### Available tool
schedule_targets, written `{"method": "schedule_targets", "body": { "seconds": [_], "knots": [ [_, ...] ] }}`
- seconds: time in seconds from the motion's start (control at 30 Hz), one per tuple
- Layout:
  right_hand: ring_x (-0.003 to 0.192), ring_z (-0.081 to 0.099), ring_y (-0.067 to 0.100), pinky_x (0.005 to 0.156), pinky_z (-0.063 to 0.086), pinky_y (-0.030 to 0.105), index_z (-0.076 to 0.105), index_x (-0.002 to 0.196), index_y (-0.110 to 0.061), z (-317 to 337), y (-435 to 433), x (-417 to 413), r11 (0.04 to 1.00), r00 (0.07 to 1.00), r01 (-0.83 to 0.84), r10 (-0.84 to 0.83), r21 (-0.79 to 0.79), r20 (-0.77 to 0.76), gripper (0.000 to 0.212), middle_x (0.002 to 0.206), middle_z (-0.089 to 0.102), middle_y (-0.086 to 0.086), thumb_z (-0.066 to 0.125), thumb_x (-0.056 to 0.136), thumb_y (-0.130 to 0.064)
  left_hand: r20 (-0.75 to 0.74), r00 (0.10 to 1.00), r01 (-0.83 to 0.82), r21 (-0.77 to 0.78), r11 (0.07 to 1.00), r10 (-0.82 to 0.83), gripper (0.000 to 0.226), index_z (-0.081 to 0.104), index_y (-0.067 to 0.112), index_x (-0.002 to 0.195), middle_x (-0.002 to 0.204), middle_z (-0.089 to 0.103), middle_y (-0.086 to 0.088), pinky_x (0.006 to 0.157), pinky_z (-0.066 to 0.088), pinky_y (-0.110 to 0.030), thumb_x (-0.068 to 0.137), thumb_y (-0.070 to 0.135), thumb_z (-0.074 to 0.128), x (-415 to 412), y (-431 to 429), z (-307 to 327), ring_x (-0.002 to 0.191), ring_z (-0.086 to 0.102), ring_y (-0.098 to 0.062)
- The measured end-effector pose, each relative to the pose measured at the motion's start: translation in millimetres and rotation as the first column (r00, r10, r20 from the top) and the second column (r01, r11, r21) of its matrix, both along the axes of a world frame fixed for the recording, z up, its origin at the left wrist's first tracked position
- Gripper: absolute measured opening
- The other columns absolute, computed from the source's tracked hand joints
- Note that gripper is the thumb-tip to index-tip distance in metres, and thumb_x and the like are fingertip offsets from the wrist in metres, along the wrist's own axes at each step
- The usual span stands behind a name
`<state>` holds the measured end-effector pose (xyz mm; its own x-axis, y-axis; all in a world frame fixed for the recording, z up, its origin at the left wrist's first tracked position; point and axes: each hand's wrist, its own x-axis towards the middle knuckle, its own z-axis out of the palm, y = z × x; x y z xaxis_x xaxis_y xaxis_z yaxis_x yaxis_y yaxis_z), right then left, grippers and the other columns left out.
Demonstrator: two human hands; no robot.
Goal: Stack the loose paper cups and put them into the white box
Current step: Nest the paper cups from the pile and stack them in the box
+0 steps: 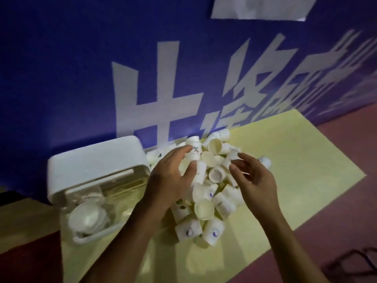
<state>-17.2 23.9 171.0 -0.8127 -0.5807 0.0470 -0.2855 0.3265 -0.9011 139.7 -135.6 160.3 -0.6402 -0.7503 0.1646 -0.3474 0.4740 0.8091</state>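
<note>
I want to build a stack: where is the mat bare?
The yellow mat is bare right of the cup pile, out to its edge, and in front of the pile. It is crowded between the pile and the white box.

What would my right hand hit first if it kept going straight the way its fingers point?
Probably the pile of loose paper cups. Your right hand points up and left into it, and the cup just left of its fingertips looks nearest, though depth is unclear.

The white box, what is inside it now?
Stacked paper cups lie at the near end of the white box. Its lid hides the far part, so nothing there can be seen.
</note>
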Motion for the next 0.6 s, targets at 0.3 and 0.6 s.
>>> {"method": "schedule_targets", "body": {
  "seconds": [0.3,0.6],
  "knots": [
    [0.089,0.074,0.011,0.072,0.054,0.015,0.071,0.115,-0.022,-80.2,112.0,-152.5,0.978,0.953,0.166,-0.192,0.128,0.233,0.022,0.090,0.078,-0.007,0.074,0.094,-0.015,0.472,0.858,0.238,-0.017,0.971,-0.202,0.077,0.038,0.031,0.152,0.152,0.047,0.007,0.103,0.047,-0.035,0.087,0.061,0.065,-217.9,52.5,-78.4,0.134,0.049,-0.017],
    [0.086,0.066,-0.008,0.069,0.048,0.007,0.067,0.124,-0.020,-136.0,131.0,-259.4,0.941,0.934,0.078,-0.184,0.329,0.305,0.030,0.097,0.072,-0.015,0.072,0.095,-0.028,0.691,0.722,0.033,-0.003,0.999,-0.022,0.087,0.030,0.026,0.152,0.145,0.051,-0.003,0.095,0.052,-0.042,0.084,0.062,0.070,-308.1,48.1,-145.4,0.130,0.052,-0.025]
  ]
}}
